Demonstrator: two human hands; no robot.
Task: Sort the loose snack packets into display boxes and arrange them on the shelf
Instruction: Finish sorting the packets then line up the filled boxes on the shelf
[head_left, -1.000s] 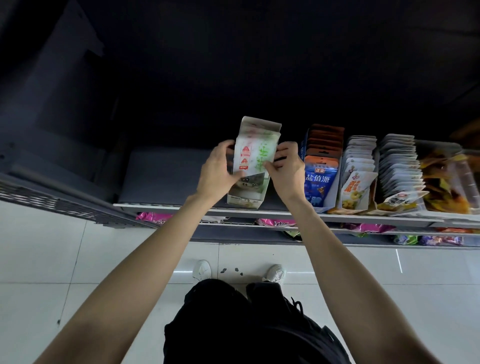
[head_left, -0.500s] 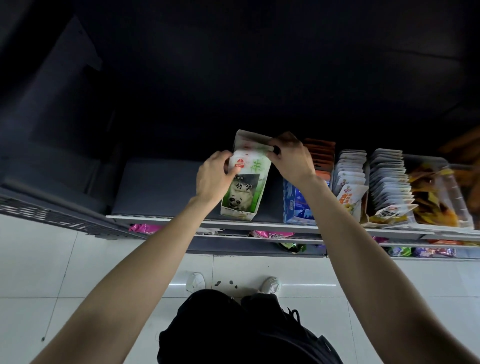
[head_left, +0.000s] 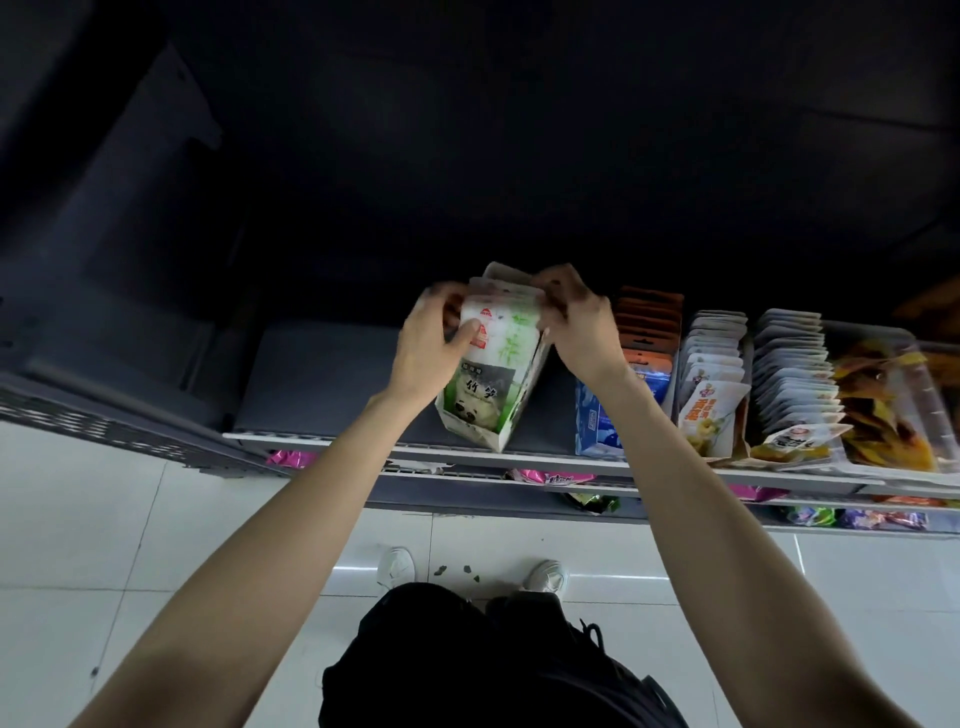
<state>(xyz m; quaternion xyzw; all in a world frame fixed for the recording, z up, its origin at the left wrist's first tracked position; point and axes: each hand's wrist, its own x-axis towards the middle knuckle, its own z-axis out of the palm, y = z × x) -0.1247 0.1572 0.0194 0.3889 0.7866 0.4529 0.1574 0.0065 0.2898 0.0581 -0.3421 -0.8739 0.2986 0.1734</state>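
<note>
On the shelf (head_left: 519, 457), left of the stocked rows, stands the display box (head_left: 483, 400). My left hand (head_left: 431, 343) and right hand (head_left: 576, 327) each pinch the white-green packets (head_left: 501, 327) at its mouth, presumably squaring them upright before release.

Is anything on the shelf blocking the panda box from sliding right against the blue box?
Nothing visible. The shelf between the panda box and the blue box is bare. Both hands, left and right, hold the panda box's top.
</note>
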